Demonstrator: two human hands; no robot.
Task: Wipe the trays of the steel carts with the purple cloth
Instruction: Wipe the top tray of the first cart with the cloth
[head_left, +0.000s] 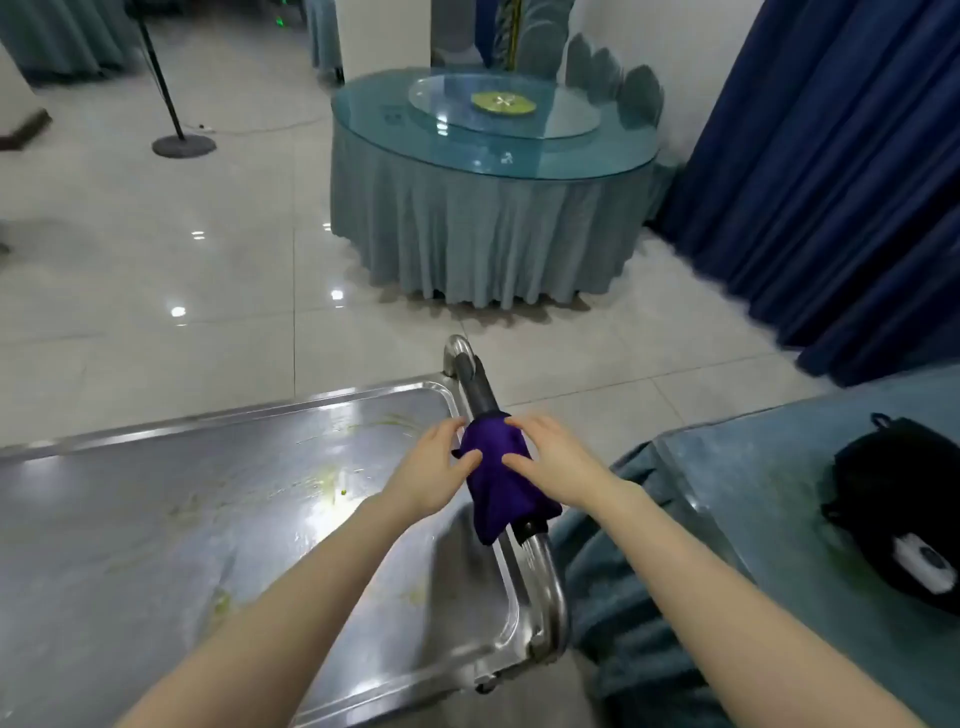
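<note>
Head-height view down into a dining hall. Glossy pale floor tiles (156, 260) across the upper half, dotted with bright lamp reflections. At 12 to 1 o'clock, a round counter (597, 156) with a glass top and a pleated grey-blue skirt down to the floor. On it, a glass turntable (571, 111) with a yellow-green disc at its middle. Behind that, at 1 o'clock, a row of covered chair backs (641, 91) against a white wall. Deep blue curtain (831, 182) hanging in folds from 2 to 3 o'clock. At 10 o'clock, a thin black pole on a round base (183, 144). At 4 o'clock, the corner of a second counter (753, 493) under a teal cover, carrying a black pouch (898, 499) with a white patch.

From 7 to 9 o'clock, the top tray (156, 545) of a steel cart: shallow, rimmed and shiny, streaked with yellow-green smears (332, 483) and glare. Along its right edge, a curved steel handle (545, 566) with a dark sleeve (480, 389).

Just below centre, toward 5 o'clock, the purple cloth (498, 483): dark violet, soft, draped over the handle's sleeve and hanging in loose folds. Left grip (436, 462) on the cloth's tray side, thumb and curved fingers closed onto the fabric. Right grip (545, 457) on the opposite side, likewise pinching the fabric between thumb and fingers. Both bare forearms reaching in from 6 o'clock.
</note>
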